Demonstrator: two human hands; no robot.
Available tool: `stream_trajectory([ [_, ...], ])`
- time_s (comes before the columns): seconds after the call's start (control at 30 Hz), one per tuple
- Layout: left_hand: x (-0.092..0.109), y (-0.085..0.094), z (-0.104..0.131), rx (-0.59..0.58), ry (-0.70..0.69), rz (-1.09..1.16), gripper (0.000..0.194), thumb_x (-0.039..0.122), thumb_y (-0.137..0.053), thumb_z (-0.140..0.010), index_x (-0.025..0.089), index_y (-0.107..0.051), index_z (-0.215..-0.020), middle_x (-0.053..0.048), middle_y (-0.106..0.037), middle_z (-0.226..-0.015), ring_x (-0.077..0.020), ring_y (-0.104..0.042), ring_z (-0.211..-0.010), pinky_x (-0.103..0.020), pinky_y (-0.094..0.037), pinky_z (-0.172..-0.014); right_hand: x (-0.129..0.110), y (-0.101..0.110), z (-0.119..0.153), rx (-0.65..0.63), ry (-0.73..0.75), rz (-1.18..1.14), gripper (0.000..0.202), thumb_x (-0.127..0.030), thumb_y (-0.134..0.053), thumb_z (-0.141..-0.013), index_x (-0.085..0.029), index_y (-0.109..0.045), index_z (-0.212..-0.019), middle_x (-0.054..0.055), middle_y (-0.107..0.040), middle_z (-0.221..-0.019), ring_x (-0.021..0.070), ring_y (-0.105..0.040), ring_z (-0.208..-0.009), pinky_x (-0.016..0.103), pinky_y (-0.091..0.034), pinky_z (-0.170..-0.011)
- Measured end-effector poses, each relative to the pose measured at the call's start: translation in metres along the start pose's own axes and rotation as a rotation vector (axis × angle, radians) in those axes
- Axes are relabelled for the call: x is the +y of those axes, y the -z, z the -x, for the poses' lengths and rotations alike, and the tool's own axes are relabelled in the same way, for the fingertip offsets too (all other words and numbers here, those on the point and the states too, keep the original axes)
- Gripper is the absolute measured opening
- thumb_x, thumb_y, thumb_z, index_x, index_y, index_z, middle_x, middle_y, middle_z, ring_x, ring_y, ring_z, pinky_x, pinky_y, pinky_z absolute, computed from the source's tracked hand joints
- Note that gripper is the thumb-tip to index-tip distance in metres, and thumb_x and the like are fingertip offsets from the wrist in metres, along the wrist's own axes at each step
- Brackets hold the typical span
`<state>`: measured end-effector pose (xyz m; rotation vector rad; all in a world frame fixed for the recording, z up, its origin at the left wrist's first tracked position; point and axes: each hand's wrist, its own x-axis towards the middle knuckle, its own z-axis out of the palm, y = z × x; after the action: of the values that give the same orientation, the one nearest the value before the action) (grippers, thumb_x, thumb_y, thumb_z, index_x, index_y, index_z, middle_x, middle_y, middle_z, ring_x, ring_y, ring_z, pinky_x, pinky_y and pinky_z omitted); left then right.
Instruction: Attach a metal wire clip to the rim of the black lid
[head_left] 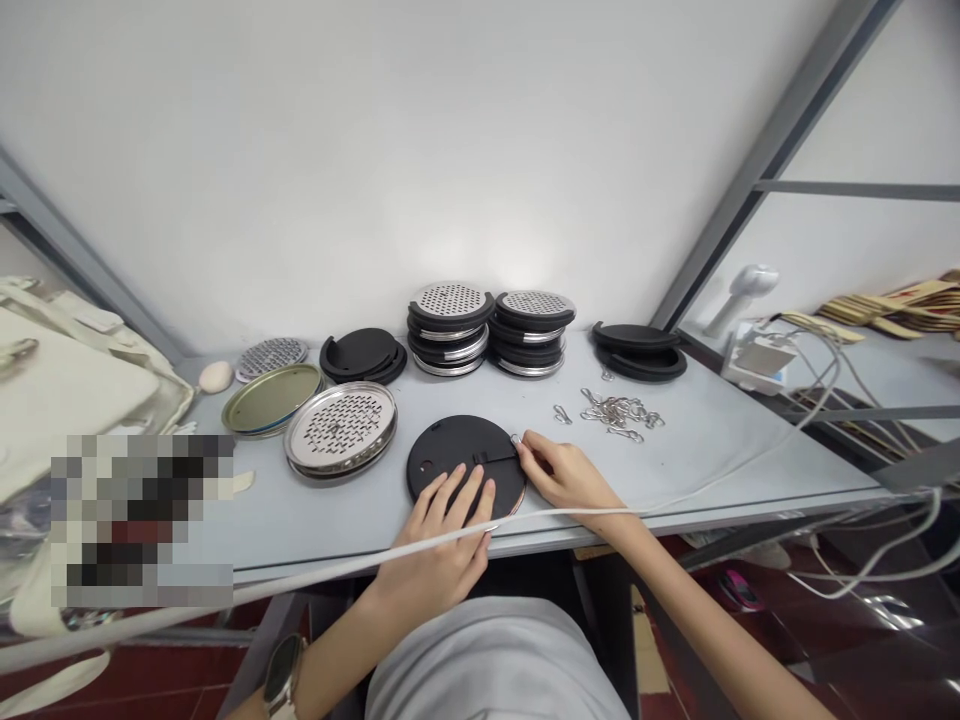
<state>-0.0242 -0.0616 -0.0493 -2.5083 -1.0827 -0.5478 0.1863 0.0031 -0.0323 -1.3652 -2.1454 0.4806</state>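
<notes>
A round black disc (466, 450) lies on the table near its front edge, with a small hole and a slot showing on its face. Across its lower part my left hand (442, 530) rests flat, fingers spread. At the disc's right edge my right hand (566, 472) pinches a small shiny metal clip (515, 440) between thumb and forefinger. More of these metal clips (619, 411) lie in a loose pile beyond my right hand. Left of the disc sits a stack of metal discs, a perforated grater-like plate (341, 425) on top.
Two stacks of black rings and perforated plates (452, 300) stand by the wall. Black lids (636, 340) lie at the back right, others (364, 355) at the back left, near a gold-coloured lid (274, 397). A white cable (675, 500) crosses in front. A handheld scanner (742, 295) stands right.
</notes>
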Motion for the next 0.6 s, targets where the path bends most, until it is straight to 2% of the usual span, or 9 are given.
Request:
stream_trajectory([
  [0.2, 0.0002, 0.0002, 0.0008, 0.010, -0.005, -0.009, 0.049, 0.025, -0.045, -0.088, 0.010, -0.043, -0.135, -0.013, -0.042, -0.141, -0.0293, -0.037, -0.130, -0.042, -0.032, -0.104, 0.0017, -0.0016, 0.0009, 0.018, 0.001, -0.010, 0.028, -0.032, -0.035, -0.092, -0.022, -0.038, -0.066, -0.005, -0.036, -0.052, 0.0101, -0.033, -0.046, 0.022, -0.025, -0.050],
  [0.37, 0.0009, -0.0002, 0.0002, 0.000, 0.002, -0.007, 0.049, 0.025, -0.045, -0.089, 0.011, -0.042, -0.135, -0.012, -0.043, -0.141, -0.0288, -0.036, -0.130, -0.041, -0.032, -0.105, 0.0013, 0.0000, 0.0016, 0.090, -0.017, -0.090, 0.028, -0.032, -0.038, -0.092, -0.021, -0.035, -0.066, -0.006, -0.037, -0.054, 0.0090, -0.034, -0.048, 0.021, -0.028, -0.051],
  [0.6, 0.0007, -0.0002, 0.0003, 0.007, -0.002, -0.002, 0.048, 0.025, -0.045, -0.089, 0.010, -0.044, -0.134, -0.012, -0.043, -0.140, -0.0286, -0.036, -0.130, -0.041, -0.031, -0.105, 0.0032, 0.0003, 0.0007, 0.153, 0.028, -0.237, 0.013, -0.029, -0.039, -0.092, -0.019, -0.047, -0.088, -0.001, -0.053, -0.071, 0.0119, -0.050, -0.063, 0.022, -0.040, -0.062],
])
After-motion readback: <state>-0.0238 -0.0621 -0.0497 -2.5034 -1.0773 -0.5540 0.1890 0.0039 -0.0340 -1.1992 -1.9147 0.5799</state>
